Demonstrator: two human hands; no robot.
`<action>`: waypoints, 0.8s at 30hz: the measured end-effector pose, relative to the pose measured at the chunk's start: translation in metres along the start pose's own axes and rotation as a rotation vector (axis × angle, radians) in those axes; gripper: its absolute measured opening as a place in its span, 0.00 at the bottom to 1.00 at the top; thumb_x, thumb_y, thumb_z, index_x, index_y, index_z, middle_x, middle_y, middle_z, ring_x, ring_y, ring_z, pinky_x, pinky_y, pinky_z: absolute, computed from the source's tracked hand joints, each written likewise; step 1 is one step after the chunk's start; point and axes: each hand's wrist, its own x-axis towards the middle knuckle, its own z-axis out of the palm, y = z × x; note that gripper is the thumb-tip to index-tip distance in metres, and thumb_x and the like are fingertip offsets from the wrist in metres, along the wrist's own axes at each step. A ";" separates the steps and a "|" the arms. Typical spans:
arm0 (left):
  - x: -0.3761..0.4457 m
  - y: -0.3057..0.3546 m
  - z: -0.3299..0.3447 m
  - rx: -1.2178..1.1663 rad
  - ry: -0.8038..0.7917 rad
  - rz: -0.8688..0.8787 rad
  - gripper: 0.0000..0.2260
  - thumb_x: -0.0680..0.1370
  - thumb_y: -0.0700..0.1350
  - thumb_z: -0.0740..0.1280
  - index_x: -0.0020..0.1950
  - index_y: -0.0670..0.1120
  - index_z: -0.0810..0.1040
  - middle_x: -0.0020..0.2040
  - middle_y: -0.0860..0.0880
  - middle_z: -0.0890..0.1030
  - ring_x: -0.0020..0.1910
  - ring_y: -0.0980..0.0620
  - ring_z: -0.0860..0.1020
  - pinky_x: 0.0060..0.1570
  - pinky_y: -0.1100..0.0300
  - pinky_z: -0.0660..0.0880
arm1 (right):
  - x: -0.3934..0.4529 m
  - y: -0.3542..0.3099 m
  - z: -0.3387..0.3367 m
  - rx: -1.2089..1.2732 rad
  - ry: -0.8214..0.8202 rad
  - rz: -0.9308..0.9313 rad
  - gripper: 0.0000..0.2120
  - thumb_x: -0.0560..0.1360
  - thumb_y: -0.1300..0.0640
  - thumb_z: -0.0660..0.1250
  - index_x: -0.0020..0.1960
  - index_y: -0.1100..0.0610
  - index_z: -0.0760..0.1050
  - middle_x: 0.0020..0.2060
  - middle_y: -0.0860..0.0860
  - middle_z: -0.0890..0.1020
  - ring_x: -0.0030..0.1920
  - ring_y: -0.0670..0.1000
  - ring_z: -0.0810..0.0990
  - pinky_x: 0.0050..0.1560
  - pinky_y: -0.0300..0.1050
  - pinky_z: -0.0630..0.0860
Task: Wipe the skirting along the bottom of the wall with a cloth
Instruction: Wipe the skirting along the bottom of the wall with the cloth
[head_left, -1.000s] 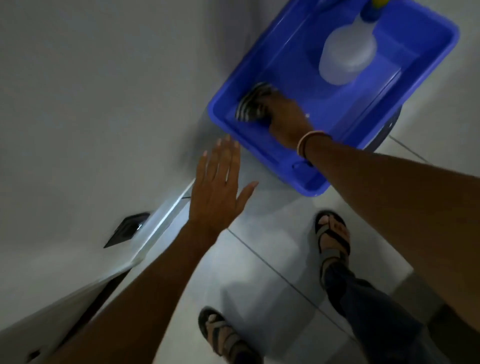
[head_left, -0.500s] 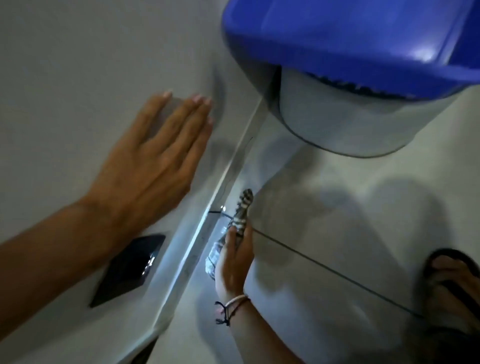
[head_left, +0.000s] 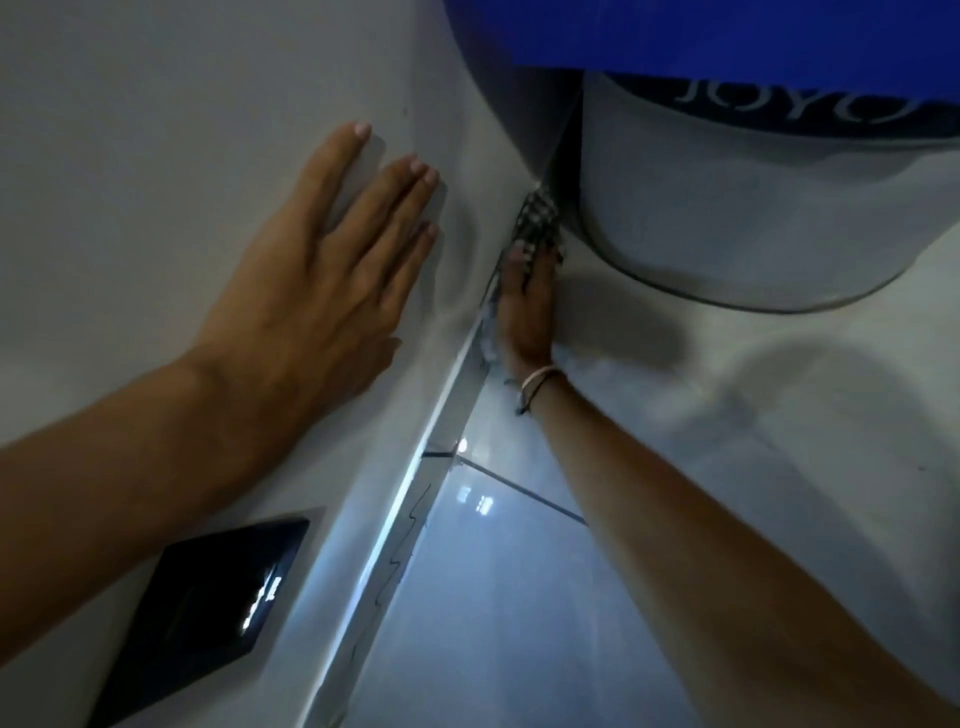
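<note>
Down at the foot of the wall (head_left: 156, 130), the right hand (head_left: 527, 306) lies flat against the skirting (head_left: 457, 384), fingers straight and close together, pressing a cloth (head_left: 537, 221) onto it. The cloth is checked, dark and light, and most of it shows beyond the fingertips, at the far end of the hand, reaching toward the gap between the wall and a white tub (head_left: 753, 208). A paler bit of fabric peeks out along the left edge of the palm, between the hand and the skirting. The hand does not wrap the cloth in a fist; it pins it with flat fingers. Cords circle the right wrist (head_left: 540, 382).

The left hand (head_left: 332, 270) is spread flat on the wall above the skirting, left of the right hand and apart from it, fingers slightly parted and holding nothing.

The skirting runs as a pale glossy strip from the near bottom of the view up and away to the right hand, with a thin dark squiggly crack line on its nearer stretch. A black plate (head_left: 208, 608) sits on the wall near the left forearm. The tiled floor (head_left: 519, 597) lies right of the skirting, shiny, with a dark grout line crossing under the right forearm. The white tub stands on the floor just beyond the cloth, with letters on a dark band near its top, and a blue basin (head_left: 727, 31) rests above it.
</note>
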 end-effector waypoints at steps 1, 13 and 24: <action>0.001 0.000 0.003 -0.086 -0.042 -0.001 0.37 0.87 0.57 0.44 0.83 0.36 0.28 0.82 0.33 0.29 0.84 0.35 0.35 0.82 0.35 0.38 | 0.019 -0.008 -0.010 0.010 -0.011 0.038 0.27 0.88 0.57 0.55 0.83 0.65 0.55 0.82 0.61 0.64 0.82 0.59 0.64 0.85 0.54 0.57; -0.002 -0.004 0.007 0.077 0.058 0.078 0.39 0.85 0.61 0.45 0.86 0.36 0.37 0.83 0.29 0.36 0.84 0.31 0.39 0.78 0.28 0.33 | -0.159 0.054 0.003 -0.123 -0.287 0.046 0.43 0.79 0.30 0.54 0.84 0.43 0.36 0.87 0.54 0.51 0.87 0.55 0.55 0.86 0.56 0.56; 0.001 0.003 0.006 0.073 0.032 0.068 0.39 0.85 0.62 0.44 0.86 0.37 0.38 0.84 0.30 0.37 0.84 0.32 0.40 0.78 0.28 0.36 | -0.103 0.049 -0.008 -0.055 -0.279 0.093 0.43 0.81 0.38 0.63 0.85 0.47 0.43 0.86 0.55 0.58 0.86 0.58 0.57 0.86 0.62 0.56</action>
